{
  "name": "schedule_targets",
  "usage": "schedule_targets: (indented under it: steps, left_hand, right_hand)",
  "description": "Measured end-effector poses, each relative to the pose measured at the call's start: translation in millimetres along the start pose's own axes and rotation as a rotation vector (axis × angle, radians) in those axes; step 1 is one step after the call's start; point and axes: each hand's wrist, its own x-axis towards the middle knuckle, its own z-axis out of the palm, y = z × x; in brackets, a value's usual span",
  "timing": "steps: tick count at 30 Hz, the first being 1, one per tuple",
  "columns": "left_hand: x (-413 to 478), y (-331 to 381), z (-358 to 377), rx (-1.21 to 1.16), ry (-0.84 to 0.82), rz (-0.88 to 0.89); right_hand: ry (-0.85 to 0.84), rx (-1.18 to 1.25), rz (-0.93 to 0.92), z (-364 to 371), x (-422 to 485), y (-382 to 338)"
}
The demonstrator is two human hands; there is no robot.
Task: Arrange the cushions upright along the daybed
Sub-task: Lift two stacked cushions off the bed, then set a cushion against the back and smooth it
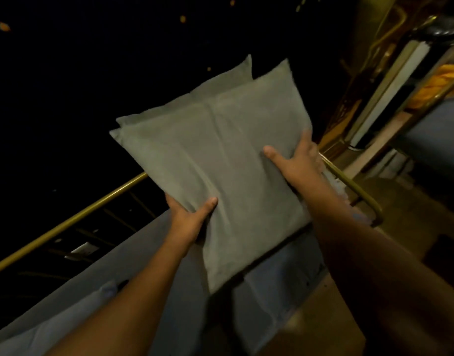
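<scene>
Dim room (nearly black at left) — brass rail, brown floor.

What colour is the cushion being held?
Plain grey-green, no pattern; the cushion shows only in the head view.

Two grey-green fabric cushions, square and plump, stacked face to face; rear one visible only as corners and edges at 11 to 12 o'clock; front face creased, tilted with corners at 12, 3, 6 and 9 o'clock; lowest corner above the blue daybed mattress, brass rail at 8 o'clock.
</scene>
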Motion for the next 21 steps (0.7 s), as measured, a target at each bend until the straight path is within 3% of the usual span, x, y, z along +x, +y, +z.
schedule_targets:
  steps: [3, 11, 17, 21]
  left_hand:
    - [2, -27, 30, 0.049, -0.143, -0.042]
    - [15, -38, -2, 0.178, -0.174, -0.095]
    - [-25, -46, -85, 0.394, -0.154, 0.013]
    - [-71, -69, -166, 0.373, -0.085, -0.019]
  right_hand:
    - [-0.209, -0.141, -0.045, 37, -5, 17]
    - [-0.039, -0.135, -0.136, 65, -43, 16]
    - [-0.07, -0.153, -0.553, 106, -122, -19]
    - [-0.25, -0.129, -0.713, 158, -187, -57]
